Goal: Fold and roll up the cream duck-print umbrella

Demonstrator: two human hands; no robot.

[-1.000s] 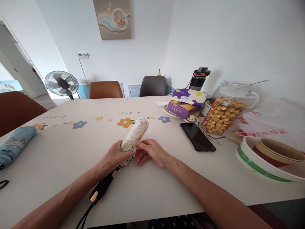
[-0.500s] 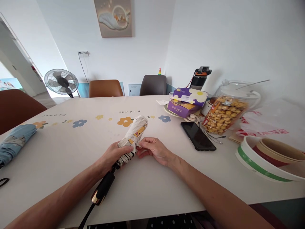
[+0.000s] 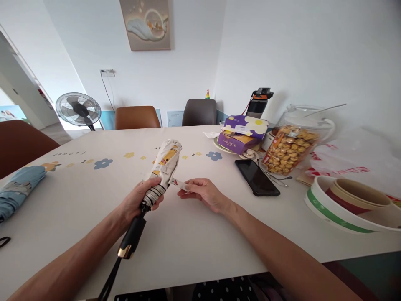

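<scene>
A folded white umbrella [image 3: 165,162] with yellow and black print is lifted off the table, its tip pointing away from me. My left hand [image 3: 141,201] is wrapped round its lower canopy, just above the black handle [image 3: 131,237] with a gold end cap. My right hand [image 3: 203,193] pinches the umbrella's small white closing strap [image 3: 179,184], pulled out to the right of the canopy. A black wrist cord hangs from the handle toward the table's near edge.
A black phone [image 3: 257,177] lies right of my hands. Behind it stand a snack jar [image 3: 291,147], a purple box [image 3: 242,134] and a bottle [image 3: 258,101]. Stacked bowls [image 3: 344,204] sit far right. A folded blue umbrella [image 3: 19,188] lies at the left edge. Chairs and a fan stand beyond.
My left hand has raised the umbrella off the table and tilted it up. My right hand has drawn the strap out sideways, away from the canopy.
</scene>
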